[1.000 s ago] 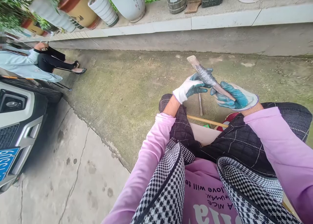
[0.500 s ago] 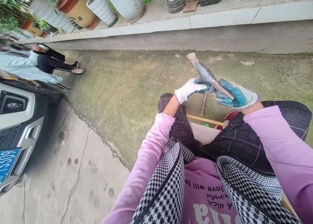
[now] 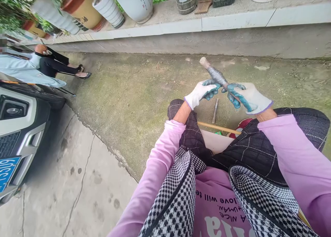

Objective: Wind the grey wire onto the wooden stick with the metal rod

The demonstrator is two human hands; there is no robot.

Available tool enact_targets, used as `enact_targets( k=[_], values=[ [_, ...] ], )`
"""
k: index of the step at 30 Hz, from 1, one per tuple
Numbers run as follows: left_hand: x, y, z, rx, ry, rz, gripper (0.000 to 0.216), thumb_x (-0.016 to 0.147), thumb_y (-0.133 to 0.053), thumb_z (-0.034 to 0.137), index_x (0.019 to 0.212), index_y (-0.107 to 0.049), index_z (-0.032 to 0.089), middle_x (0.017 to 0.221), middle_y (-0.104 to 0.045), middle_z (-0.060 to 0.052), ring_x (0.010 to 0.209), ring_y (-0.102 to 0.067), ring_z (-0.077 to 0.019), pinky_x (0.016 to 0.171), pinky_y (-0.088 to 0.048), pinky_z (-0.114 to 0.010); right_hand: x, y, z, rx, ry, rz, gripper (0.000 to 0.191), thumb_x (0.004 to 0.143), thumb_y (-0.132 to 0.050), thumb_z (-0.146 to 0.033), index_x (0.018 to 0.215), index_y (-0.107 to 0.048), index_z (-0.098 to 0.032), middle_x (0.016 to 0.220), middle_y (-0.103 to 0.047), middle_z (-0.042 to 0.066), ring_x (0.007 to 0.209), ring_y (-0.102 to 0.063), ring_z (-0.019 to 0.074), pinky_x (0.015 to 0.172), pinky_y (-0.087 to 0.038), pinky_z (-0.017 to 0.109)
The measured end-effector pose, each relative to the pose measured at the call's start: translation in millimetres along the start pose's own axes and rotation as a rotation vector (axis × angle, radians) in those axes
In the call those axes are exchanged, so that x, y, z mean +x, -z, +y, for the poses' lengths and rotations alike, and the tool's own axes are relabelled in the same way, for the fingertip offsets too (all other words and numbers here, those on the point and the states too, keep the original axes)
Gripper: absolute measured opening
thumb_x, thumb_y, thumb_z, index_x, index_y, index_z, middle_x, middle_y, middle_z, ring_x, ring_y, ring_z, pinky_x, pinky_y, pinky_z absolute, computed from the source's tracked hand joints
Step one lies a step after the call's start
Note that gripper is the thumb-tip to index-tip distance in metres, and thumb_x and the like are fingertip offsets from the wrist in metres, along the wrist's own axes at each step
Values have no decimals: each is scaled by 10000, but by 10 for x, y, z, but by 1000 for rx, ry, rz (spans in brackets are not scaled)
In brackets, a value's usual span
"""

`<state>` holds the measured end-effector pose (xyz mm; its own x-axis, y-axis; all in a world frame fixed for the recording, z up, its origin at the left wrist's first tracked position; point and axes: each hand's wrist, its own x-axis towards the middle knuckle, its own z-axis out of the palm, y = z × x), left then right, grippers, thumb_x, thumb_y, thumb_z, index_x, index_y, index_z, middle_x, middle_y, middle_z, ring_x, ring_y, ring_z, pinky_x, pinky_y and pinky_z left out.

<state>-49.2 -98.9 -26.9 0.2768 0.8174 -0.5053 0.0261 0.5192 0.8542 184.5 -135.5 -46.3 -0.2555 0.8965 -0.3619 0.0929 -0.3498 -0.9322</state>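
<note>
Both hands wear white gloves with teal-coated fingers. My right hand [image 3: 247, 97] grips the lower end of a short stick wound with grey thread [image 3: 215, 74], which points up and to the left. My left hand [image 3: 202, 90] pinches at the stick just below the wound thread; whether it holds the thread itself is too small to tell. Below the hands, a thin short rod [image 3: 214, 110] and a yellow stick [image 3: 217, 127] lie on the ground by my knees.
A grey car's front [image 3: 18, 126] stands at the left. Another person in light blue [image 3: 28, 68] sits at the far left. Several plant pots [image 3: 108, 6] line a raised kerb [image 3: 207, 23] at the back. Mossy concrete ground [image 3: 129, 92] lies ahead.
My right hand has rolled over, so the glove's white back now faces up instead of the teal palm. The stick has shifted slightly with it. My left hand stays at the thread.
</note>
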Motion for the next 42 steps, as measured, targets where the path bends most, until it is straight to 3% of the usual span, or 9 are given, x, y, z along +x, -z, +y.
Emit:
enact_targets(
  k=[3,6,12,17,22,28,35,38,42],
  values=[
    [-5,-13,-12,-35,7,12,345,1160,-994,399,1064,-727,202,719,-737,74,499,-554,-52,523,-377,-169,53,-3,66,-315,94,161,402,1087,-994,-598,1015,-736,-299,781,-647,43,727,-611,252,615,-481,360],
    [-4,-26,-17,-49,43,100,490,1135,-1031,528,1001,-676,218,694,-712,69,492,-544,-55,523,-360,-177,79,-26,112,-500,176,208,370,1051,-1039,-459,959,-709,-318,797,-612,62,858,-665,316,702,-519,389],
    [-4,-2,-45,-80,-21,97,531,1103,-1063,537,964,-657,225,696,-699,64,528,-571,-70,550,-402,-196,-37,-76,26,60,50,-119,632,1014,-1028,-836,1095,-744,-277,812,-729,51,642,-574,197,516,-480,329],
    [-14,-2,-89,-99,-53,41,570,1092,-1055,650,1013,-695,215,718,-718,47,548,-597,-81,559,-449,-204,-136,-74,-37,234,-61,-284,701,964,-1027,-911,1108,-754,-281,658,-589,-21,554,-384,135,456,-315,284],
    [8,-29,-61,-75,0,79,512,1101,-1046,611,1053,-742,202,775,-768,31,539,-597,-81,560,-439,-211,-75,-99,-19,123,15,-68,588,1039,-1050,-751,1023,-692,-284,661,-611,-17,551,-457,139,457,-380,292],
    [7,-24,-24,-104,35,98,557,1114,-996,723,1054,-753,226,708,-711,52,495,-555,-89,505,-379,-197,0,-41,52,34,47,24,465,1068,-1021,-650,1053,-745,-277,748,-678,17,560,-497,161,477,-433,319],
    [49,-62,-72,-160,59,140,584,1084,-1061,634,948,-648,245,666,-650,74,463,-509,-69,479,-321,-187,92,-52,106,-575,214,259,222,1023,-991,-389,1059,-786,-314,986,-757,136,1044,-763,403,798,-631,456],
    [86,-42,-94,-177,35,160,524,1126,-1019,562,941,-644,246,672,-648,74,483,-528,-80,496,-346,-193,77,-86,89,-320,159,159,352,1019,-1026,-539,1151,-796,-307,937,-754,92,862,-711,325,694,-605,415],
    [81,-12,-112,-182,-6,123,496,1171,-962,530,924,-645,238,681,-663,66,492,-540,-83,508,-381,-202,-68,-100,22,144,19,-143,628,999,-1009,-846,1135,-767,-284,802,-696,31,616,-502,181,503,-420,330]
  ],
)
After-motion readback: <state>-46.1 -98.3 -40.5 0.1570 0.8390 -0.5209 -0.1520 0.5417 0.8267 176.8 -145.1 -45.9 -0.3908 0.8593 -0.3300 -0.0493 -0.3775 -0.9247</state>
